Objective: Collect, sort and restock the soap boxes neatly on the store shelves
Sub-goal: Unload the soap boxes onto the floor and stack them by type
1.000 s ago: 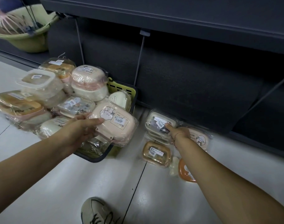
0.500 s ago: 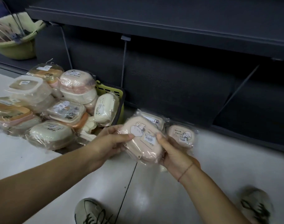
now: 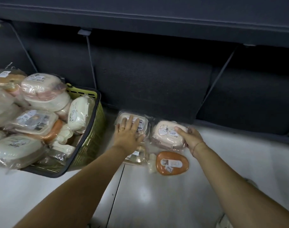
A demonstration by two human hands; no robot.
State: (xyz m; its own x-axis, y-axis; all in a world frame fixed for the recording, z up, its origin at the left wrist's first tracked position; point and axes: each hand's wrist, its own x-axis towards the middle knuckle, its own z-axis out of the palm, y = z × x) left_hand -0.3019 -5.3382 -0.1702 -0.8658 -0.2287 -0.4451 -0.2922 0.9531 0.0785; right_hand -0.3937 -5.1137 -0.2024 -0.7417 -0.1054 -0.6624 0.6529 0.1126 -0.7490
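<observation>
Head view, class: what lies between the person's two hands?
In the head view, a wrapped pink soap box lies between the left hand and right hand, which grips its right edge.

We have one wide-angle view, worn on the head and tilted forward and down. It sits close above the floor (image 3: 157, 203), facing the dark shelf (image 3: 157, 17) across the far edge, with the basket (image 3: 91, 143) at the left.

You've got a pale pink soap box (image 3: 169, 134) with a cartoon doodle on top, an orange soap box (image 3: 172, 162) with a white label, and a yellow-green basket (image 3: 91, 145) with a black rim.
</observation>
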